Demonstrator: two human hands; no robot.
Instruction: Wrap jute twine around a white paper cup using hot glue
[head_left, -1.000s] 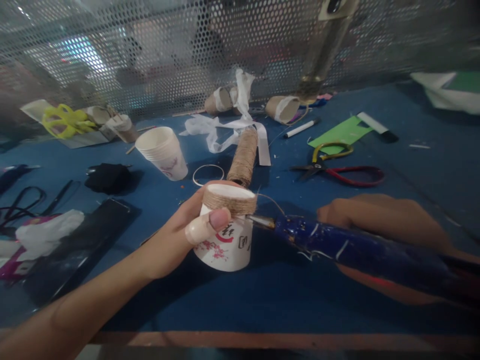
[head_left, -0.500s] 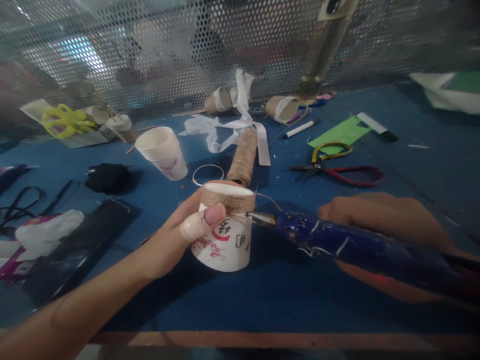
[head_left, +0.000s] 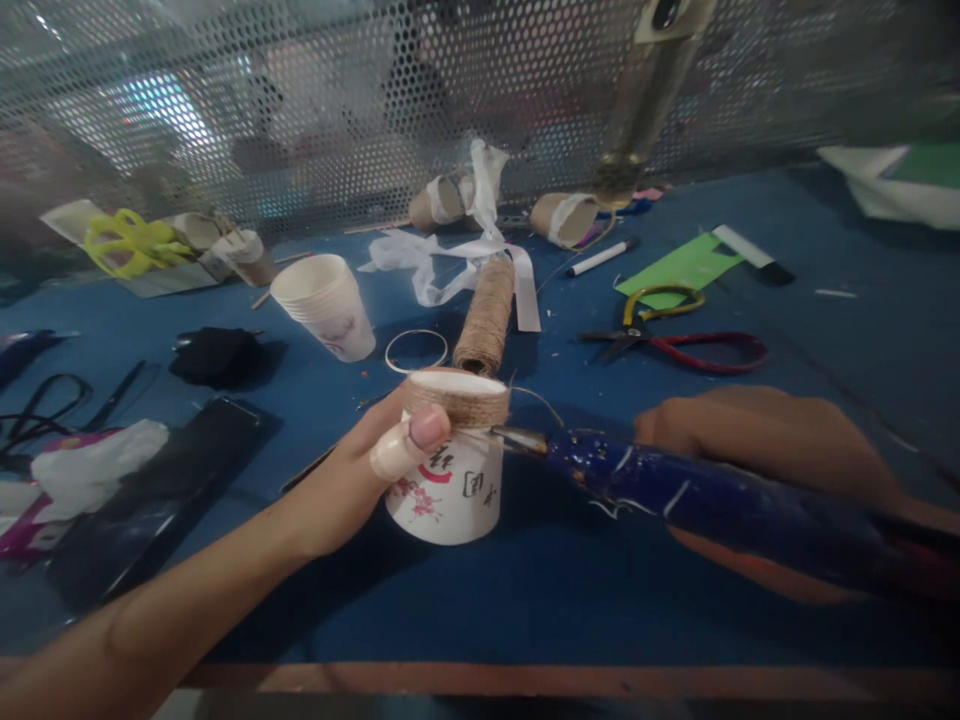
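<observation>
My left hand (head_left: 382, 440) grips a white paper cup (head_left: 450, 500) printed with red blossoms and dark characters. Its thumb, with a bandage on it, presses just below a band of jute twine (head_left: 465, 403) wound around the cup's rim. A blue glue gun (head_left: 660, 480) is in my right hand (head_left: 780, 450), whose fingers are partly hidden behind it. The metal nozzle meets the cup's side just under the twine. Beyond the cup lies a spool of twine (head_left: 484, 315), and a loose strand curves off the band to the right.
Stacked paper cups (head_left: 322, 305) stand left of the spool, beside a thin ring (head_left: 416, 350). Red-and-yellow-handled scissors (head_left: 637, 330), green paper (head_left: 679, 270) and a marker (head_left: 600, 258) lie right. A dark phone-like slab (head_left: 165, 500) lies left. A perforated metal screen (head_left: 337, 120) rises behind.
My left hand has turned the cup slightly, so its printed characters have shifted left. The glue gun's nozzle has moved slightly and stays against the cup below the twine.
</observation>
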